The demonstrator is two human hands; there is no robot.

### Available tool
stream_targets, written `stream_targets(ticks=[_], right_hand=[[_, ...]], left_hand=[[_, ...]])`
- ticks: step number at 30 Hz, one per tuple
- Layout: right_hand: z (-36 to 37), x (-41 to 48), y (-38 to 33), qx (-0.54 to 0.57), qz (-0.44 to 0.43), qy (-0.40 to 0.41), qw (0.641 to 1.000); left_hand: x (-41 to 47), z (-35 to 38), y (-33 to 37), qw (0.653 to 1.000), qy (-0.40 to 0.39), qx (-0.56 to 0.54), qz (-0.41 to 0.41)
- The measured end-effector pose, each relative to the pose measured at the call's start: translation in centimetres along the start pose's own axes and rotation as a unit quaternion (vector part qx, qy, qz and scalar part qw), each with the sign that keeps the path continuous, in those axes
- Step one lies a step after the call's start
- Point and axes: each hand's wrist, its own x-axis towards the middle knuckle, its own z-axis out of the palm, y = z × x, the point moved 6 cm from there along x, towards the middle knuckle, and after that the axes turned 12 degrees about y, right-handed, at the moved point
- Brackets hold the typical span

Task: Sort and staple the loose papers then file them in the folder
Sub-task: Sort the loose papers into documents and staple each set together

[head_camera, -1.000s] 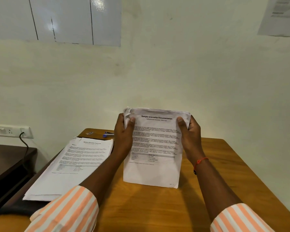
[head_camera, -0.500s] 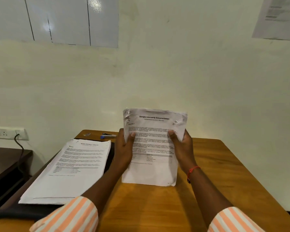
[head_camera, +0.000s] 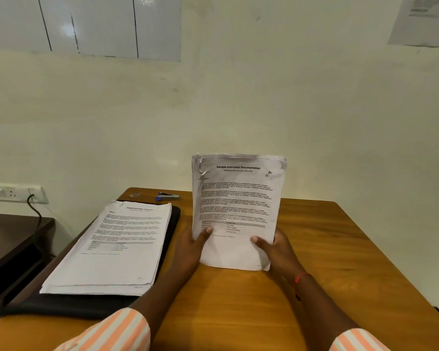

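left hand (head_camera: 188, 252) and right hand (head_camera: 276, 252) each grip the internship stack (head_camera: 236, 206) low on its sides. it stands upright, bottom edge on the table (head_camera: 340, 249), centre. risk: the curled top is unsupported, so sheets could flop or fan and lose alignment. stapler (head_camera: 167, 196) lies far left, in neither hand. black folder (head_camera: 171, 234) at left carries the transcript stack (head_camera: 112, 249); can't tell if it's open.
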Motion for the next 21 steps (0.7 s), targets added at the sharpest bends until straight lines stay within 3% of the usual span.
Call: stream_targets(ticks=[4,11,17,21], right_hand=[[-0.7,-1.1,2.5,-0.062,0.040,-0.063,0.995],[-1.5,-1.5,1.6,-0.146,0.028,-0.017,0.989],[-1.7,-2.1,1.5,-0.150,0.046,-0.024,0.987],[-1.4,-2.5,1.6,-0.123,0.066,-0.057,0.989]], left_hand=[[-0.8,-0.4,-0.2,0.999,-0.006,0.034,0.013],[-1.9,-0.4,-0.2,0.991,-0.048,0.121,0.030],[-3.6,-1.0,-0.7,0.977,-0.107,0.185,-0.021],[-3.1,-1.4,-1.0,0.978,-0.085,0.189,-0.012]])
